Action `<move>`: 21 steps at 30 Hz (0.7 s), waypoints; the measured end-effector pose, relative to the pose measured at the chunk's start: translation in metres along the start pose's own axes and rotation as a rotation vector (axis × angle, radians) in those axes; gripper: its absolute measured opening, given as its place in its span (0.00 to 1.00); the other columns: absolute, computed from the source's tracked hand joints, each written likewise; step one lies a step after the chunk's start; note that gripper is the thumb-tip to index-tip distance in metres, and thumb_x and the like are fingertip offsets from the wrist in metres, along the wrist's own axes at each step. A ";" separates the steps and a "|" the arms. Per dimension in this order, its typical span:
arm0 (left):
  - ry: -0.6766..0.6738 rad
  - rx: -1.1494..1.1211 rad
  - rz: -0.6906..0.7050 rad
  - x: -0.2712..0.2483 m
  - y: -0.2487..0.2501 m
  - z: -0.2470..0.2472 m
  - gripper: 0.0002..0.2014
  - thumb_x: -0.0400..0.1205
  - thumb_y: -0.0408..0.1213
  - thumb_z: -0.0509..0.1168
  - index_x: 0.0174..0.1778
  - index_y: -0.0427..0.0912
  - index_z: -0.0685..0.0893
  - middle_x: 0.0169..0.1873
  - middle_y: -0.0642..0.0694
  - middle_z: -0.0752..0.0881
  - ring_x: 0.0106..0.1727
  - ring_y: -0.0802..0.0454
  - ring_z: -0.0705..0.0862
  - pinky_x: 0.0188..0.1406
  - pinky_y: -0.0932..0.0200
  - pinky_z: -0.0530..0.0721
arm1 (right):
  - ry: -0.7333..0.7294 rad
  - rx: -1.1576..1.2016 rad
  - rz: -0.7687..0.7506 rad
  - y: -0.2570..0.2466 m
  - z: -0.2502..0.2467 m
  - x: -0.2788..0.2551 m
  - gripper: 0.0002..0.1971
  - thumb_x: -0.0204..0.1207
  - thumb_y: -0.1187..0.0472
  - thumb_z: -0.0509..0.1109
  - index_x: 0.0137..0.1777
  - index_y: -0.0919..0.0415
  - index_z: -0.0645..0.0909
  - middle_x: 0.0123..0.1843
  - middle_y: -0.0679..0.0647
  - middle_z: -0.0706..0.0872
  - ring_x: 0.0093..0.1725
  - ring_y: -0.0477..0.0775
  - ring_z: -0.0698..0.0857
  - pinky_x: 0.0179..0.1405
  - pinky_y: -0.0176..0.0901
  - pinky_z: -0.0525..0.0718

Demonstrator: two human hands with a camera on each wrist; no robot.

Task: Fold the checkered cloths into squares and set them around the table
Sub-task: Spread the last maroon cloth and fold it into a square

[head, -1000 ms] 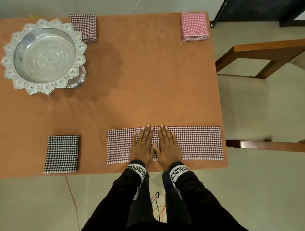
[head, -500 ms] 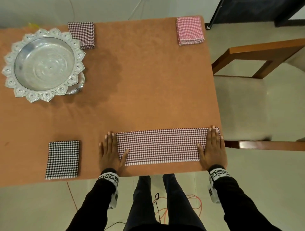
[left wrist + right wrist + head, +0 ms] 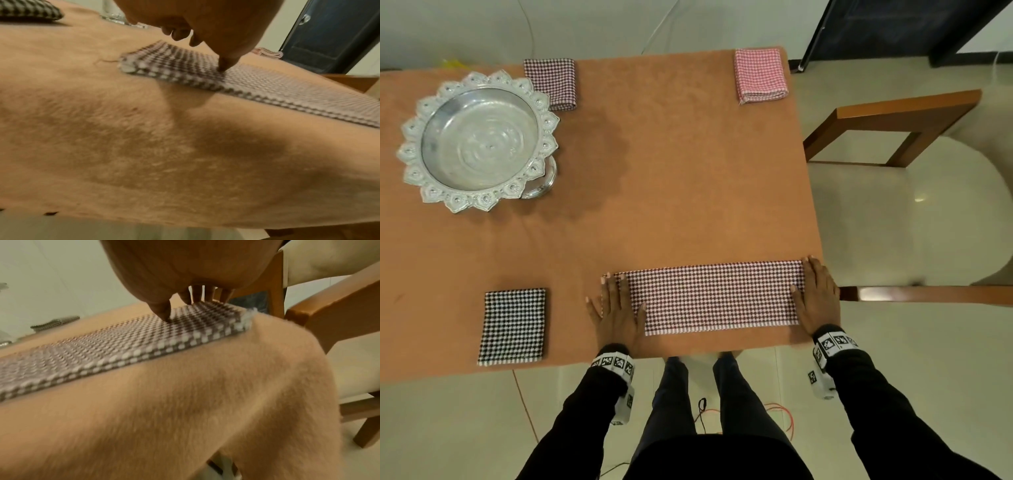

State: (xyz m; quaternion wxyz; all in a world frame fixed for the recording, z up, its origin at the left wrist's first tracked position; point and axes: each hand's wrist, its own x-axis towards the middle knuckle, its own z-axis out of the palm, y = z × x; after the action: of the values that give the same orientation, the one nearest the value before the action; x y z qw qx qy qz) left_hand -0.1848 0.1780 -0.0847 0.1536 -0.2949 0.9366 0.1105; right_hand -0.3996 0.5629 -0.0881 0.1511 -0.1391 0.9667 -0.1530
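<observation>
While three folded checkered squares lie at the brown table's (image 3: pixel 688 154) 11, 1 and 7 o'clock corners, the long maroon-and-white checkered strip (image 3: pixel 715 297) at 5 o'clock awaits its final folds; left hand (image 3: pixel 616 308) and right hand (image 3: pixel 816 301), fingers flat and extended, press its ends.

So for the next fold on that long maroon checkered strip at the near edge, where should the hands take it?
Probably at one short end. The maroon strip lies flat along the table edge, so nothing stands proud except its ends. The right hand could pinch both right-end corners, coming from the chair side, and carry them over to the left hand, which pins the other end.
</observation>
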 end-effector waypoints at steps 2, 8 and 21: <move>-0.020 -0.003 0.035 -0.006 0.024 -0.005 0.35 0.86 0.56 0.47 0.90 0.49 0.49 0.89 0.40 0.46 0.90 0.41 0.45 0.83 0.36 0.29 | 0.022 0.023 0.009 0.001 -0.012 0.009 0.30 0.83 0.58 0.63 0.85 0.57 0.65 0.83 0.61 0.69 0.81 0.66 0.70 0.79 0.70 0.72; -0.070 -0.008 0.233 -0.021 0.112 -0.025 0.29 0.84 0.41 0.65 0.83 0.51 0.69 0.79 0.38 0.72 0.79 0.39 0.70 0.81 0.44 0.67 | -0.038 0.108 0.061 0.000 -0.044 0.041 0.20 0.75 0.69 0.68 0.67 0.60 0.83 0.66 0.63 0.79 0.69 0.67 0.77 0.73 0.61 0.77; -0.190 0.026 0.148 -0.004 0.123 -0.029 0.39 0.78 0.57 0.73 0.83 0.61 0.63 0.78 0.43 0.66 0.78 0.42 0.67 0.72 0.35 0.76 | -0.116 0.441 0.350 0.006 -0.054 0.047 0.10 0.73 0.57 0.81 0.49 0.59 0.86 0.45 0.53 0.89 0.47 0.58 0.87 0.49 0.45 0.80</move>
State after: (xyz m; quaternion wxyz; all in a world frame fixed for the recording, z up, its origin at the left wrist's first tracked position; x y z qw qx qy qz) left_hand -0.2601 0.2699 -0.0420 0.2370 -0.2109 0.9384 0.1367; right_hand -0.4623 0.5673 -0.0526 0.2568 0.0575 0.9091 -0.3228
